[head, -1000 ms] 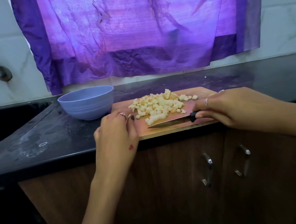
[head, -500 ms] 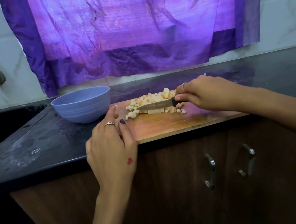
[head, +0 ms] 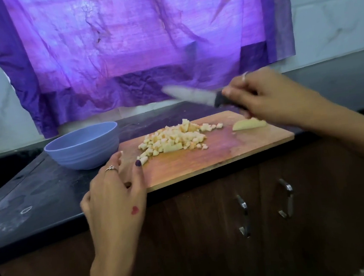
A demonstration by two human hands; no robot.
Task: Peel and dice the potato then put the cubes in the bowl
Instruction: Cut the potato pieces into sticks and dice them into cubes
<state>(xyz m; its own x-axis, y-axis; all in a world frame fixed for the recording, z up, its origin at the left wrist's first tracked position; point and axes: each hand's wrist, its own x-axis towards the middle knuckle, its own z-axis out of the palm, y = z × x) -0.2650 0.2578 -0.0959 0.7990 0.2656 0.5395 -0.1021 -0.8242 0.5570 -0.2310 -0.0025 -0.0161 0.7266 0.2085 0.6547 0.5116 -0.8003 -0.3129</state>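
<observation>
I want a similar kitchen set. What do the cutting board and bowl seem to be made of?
The cutting board looks like wood with a matte finish: warm tan colour, faint grain. The bowl seems plastic or melamine: even lavender-blue, soft dull sheen, moulded ridges around its wall. Glazed ceramic cannot be ruled out.

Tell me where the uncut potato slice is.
In the head view, the potato slice lies on the cutting board's far right end, right of the diced pile, just below the knife-holding right hand.

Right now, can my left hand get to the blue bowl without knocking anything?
Probably yes. The left hand rests at the cutting board's left end, the bowl just beyond it, nothing between; the potato cubes lie off to the right.
</observation>
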